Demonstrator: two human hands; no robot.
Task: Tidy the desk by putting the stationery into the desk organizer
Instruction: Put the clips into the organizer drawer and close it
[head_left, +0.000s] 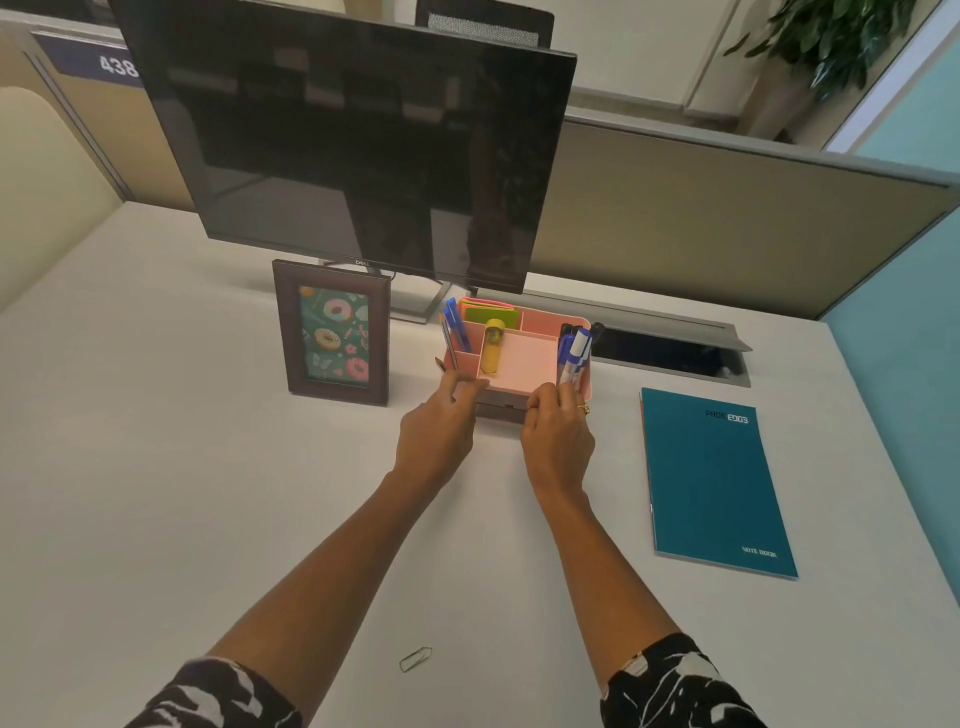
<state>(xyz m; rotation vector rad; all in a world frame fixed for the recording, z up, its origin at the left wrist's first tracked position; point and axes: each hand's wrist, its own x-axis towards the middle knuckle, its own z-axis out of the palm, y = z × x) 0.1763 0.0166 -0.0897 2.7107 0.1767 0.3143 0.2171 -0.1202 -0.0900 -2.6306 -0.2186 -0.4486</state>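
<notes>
**Desk organizer nearly full, one paper clip left on the table**

The desk organizer (519, 358), a pink compartmented tray, stands at 12 o'clock from the person, just in front of the monitor (353, 150). It holds blue pens (456, 325), sticky notes (491, 313), a yellow tube (492, 347) and markers (575, 352).

Both hands are at its near edge. The left hand (441, 421) has its fingers curled against the front left corner, and the right hand (558, 431) pinches at the front right. A dark part below the front, perhaps a drawer, sits between them; what exactly each hand grips I cannot tell.

The paper clip (415, 659) lies alone on the table at 6 o'clock from the hands, well apart from them, close to the person's body and between the two forearms. Its long axis runs roughly from 8 to 2 o'clock. It sits slightly nearer the left forearm, so I judge the left hand the likelier to fetch it.

The table (156, 493) is white and plain. A photo frame (335, 332) stands at 9 o'clock from the organizer, and a teal notebook (717, 483) lies flat at 3 o'clock. Cubicle partitions close the space behind.
</notes>
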